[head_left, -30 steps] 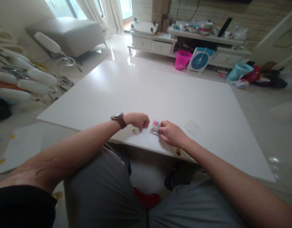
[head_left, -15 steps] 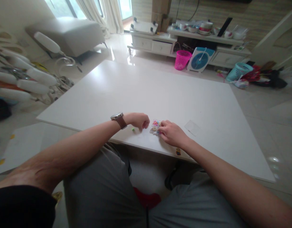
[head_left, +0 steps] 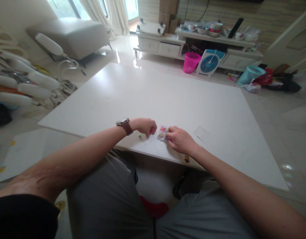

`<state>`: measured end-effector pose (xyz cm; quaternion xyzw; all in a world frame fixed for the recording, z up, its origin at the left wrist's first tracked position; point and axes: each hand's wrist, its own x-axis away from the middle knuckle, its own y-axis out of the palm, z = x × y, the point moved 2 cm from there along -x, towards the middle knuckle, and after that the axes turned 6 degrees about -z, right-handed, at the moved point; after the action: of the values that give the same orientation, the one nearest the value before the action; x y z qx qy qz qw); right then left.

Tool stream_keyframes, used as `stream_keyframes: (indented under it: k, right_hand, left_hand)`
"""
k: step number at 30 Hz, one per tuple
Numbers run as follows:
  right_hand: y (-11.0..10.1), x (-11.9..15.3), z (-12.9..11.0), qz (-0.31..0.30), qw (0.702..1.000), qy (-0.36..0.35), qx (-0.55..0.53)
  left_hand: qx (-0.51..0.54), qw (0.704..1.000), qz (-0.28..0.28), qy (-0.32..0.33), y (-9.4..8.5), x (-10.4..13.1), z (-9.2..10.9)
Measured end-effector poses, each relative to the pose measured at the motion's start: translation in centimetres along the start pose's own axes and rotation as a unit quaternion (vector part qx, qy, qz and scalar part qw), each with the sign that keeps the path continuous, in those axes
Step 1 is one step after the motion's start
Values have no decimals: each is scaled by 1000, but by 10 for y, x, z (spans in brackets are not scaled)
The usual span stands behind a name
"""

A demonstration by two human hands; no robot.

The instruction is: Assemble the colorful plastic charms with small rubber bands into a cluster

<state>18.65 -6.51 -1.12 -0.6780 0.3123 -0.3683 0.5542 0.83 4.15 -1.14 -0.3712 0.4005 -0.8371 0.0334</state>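
My left hand [head_left: 147,127] rests on the white table with its fingers curled in. Whatever they may hold is hidden. Just right of it lies a small clear compartment box [head_left: 161,135] with pink, blue and beige little pieces inside. Over the box's right side is my right hand [head_left: 179,138], its fingers bent down and closed at the compartments; their tips are partly hidden. A tiny green piece [head_left: 139,135] is on the table below my left wrist. Farther right lies a clear flat lid [head_left: 202,133]. A small yellow and dark figure piece [head_left: 186,159] sits near the table's front edge.
The white table [head_left: 167,96] spreads out ahead, its near edge just above my knees. Beyond it stand a pink basket [head_left: 191,63], a blue and white fan [head_left: 210,62] and a low cabinet [head_left: 169,49]. A lamp with white shades [head_left: 44,79] is at left.
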Motion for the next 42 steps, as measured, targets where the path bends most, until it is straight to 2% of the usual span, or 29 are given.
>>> stream_keyframes:
  k: [7,16,24,28,35,42]
  right_hand:
    - [0,-1,-1,-4,999,-25,-21]
    - [2,-1,-1,-6,1000,14,-5]
    - [5,0,-4,-20,1000,14,-2]
    - [3,0,-1,-5,1000,20,-6]
    - [0,0,2,0,999,-24,-41]
    - [5,2,2,-3,1000,2,-7]
  left_hand:
    - [5,1000,-4,3,0,0,0]
    - [-1,1000,-1,6,1,-1,-1]
    - [-5,1000,-8,-11,-1,2,4]
    - [-7,1000,-13,-7,0,1,3]
    - [-13,1000,-8,3,2,-3,-1]
    - [-20,1000,-12,0,0,0,3]
